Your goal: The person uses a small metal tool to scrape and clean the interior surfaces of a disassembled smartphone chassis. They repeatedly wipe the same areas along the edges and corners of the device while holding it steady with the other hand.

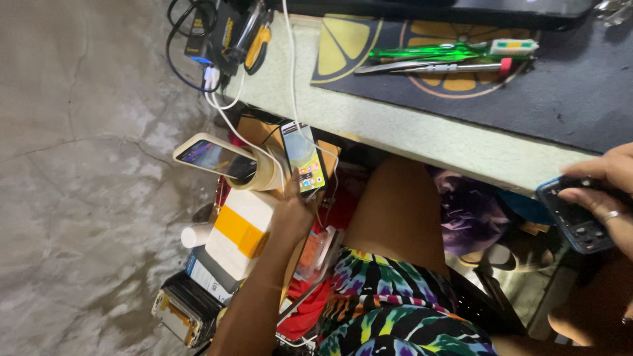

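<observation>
My left hand (292,214) reaches down beside my knee and holds a lit smartphone (304,157) upright, with a white cable (290,72) running up from it to the table top. My right hand (610,191), a ring on one finger, grips a dark blue phone (572,214) by its back, camera lenses showing, at the table's right edge. Another lit phone in a pale case (211,158) rests on a roll of tape (260,173) just left of my left hand.
The table edge (422,135) carries a dark mat with lemon print (567,99), green-handled tools (428,51) and metal tweezers. A charger block with cables (217,39) sits at the corner. Below, a white and orange box (241,231), stacked phones (188,306) and clutter stand on the concrete floor (86,198).
</observation>
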